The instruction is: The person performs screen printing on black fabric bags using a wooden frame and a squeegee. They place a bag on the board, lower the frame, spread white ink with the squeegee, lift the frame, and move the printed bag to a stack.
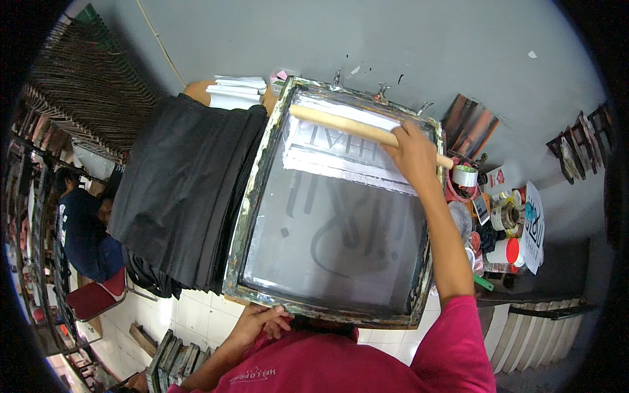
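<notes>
My right hand [414,154] is closed around the wooden handle of a squeegee [347,125], which lies across the far part of a screen printing frame [259,190]. White ink [341,169] covers the mesh around and just below the squeegee, with dark lettering showing through. Nearer to me the mesh [288,252] is grey, with large curved strokes visible in it. At the frame's near left edge, my left hand [262,322] has its fingers curled against the rim. Clamps [382,92] stand along the frame's far edge.
Left of the frame rises a stack of black fabric pieces [187,190], with white papers [237,92] behind it. Tubs, tape and a red-lidded container [503,251] crowd the right side. Another person [88,223] sits at far left. Several frames [173,360] lean below.
</notes>
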Tool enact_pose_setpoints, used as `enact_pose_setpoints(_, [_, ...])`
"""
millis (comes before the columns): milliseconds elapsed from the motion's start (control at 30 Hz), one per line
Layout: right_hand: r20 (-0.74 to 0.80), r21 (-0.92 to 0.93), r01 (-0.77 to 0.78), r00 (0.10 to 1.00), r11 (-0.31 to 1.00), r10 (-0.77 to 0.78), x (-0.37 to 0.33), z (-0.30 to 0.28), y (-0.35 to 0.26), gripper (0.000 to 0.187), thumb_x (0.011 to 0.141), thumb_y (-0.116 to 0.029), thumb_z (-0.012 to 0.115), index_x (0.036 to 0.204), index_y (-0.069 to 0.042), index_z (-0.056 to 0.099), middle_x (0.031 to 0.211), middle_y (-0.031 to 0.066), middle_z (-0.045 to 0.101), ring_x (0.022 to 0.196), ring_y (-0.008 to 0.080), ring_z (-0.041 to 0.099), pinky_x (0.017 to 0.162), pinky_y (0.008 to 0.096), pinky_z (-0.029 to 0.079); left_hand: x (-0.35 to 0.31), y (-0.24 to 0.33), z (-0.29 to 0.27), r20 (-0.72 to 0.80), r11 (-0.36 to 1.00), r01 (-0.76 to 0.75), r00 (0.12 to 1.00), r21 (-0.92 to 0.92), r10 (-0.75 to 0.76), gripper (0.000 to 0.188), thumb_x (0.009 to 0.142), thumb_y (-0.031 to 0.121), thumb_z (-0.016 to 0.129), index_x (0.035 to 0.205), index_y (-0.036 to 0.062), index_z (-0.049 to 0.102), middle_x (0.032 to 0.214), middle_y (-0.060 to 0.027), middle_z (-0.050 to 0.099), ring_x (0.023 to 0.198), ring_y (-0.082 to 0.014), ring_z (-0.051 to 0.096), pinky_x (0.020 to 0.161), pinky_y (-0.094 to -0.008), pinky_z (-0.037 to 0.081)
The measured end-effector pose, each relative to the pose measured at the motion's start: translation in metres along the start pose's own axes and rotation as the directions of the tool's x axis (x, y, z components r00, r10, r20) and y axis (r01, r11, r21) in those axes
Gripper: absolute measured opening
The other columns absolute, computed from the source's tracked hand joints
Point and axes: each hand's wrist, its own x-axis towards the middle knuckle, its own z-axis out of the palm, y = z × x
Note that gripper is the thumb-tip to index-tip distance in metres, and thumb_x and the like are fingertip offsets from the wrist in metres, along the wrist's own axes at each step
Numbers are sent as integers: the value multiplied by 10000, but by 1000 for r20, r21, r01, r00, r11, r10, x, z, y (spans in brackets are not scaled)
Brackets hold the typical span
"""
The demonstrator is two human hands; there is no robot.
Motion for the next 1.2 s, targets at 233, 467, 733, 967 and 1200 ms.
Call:
enact_pose_setpoints(233, [-11, 72, 86, 996, 994, -86, -70, -17, -32, 278, 789, -218, 798, 944, -61, 630, 886, 94, 632, 861, 311, 632, 718, 433, 519, 4, -8, -5, -45, 989, -40, 998, 141, 47, 522, 1027, 452, 600, 1005, -59, 703, 781, -173, 737, 528, -167, 639, 471, -271, 462])
enact_pose_setpoints(467, [7, -74, 168, 986, 983, -168, -65, 6, -27, 256, 798, -166, 750, 975, -67, 594, 930, 84, 625, 912, 292, 632, 747, 423, 535, -22, 45, -15, 48, 927, 23, 998, 373, -44, 546, 1058, 436, 529, 871, -31, 742, 682, -142, 732, 473, -135, 620, 440, -248, 429])
enact_pose_setpoints(733, [82, -13, -23, 996, 1000, 24, 29, 12, 23, 344, 833, -305, 777, 1035, -60, 643, 1025, 144, 706, 1010, 354, 669, 830, 487, 532, -25, 115, -25, 46, 868, -344, 935, 358, 351, 415, 1056, 327, 579, 917, -37, 723, 705, -140, 732, 514, -119, 620, 492, -236, 460])
enact_pose_setpoints(967, [111, -2, -80, 991, 997, 79, 60, 18, 64, 449, 780, -434, 823, 1034, -81, 712, 1013, 157, 737, 980, 383, 697, 845, 500, 534, 51, 257, 1, 123, 305, -615, 554, 727, 824, 278, 985, 263, 683, 1002, -13, 710, 949, -105, 748, 828, -165, 684, 751, -301, 526])
enact_pose_setpoints(1200, [76, -234, -216, 968, 948, 239, 51, 25, 39, 690, 672, -742, 776, 971, -121, 786, 936, 135, 767, 891, 309, 745, 740, 480, 561, 197, 387, 23, 452, -367, -408, 134, 836, 882, 372, 824, 216, 782, 1134, 22, 717, 1045, -191, 739, 989, -379, 693, 897, -449, 532])
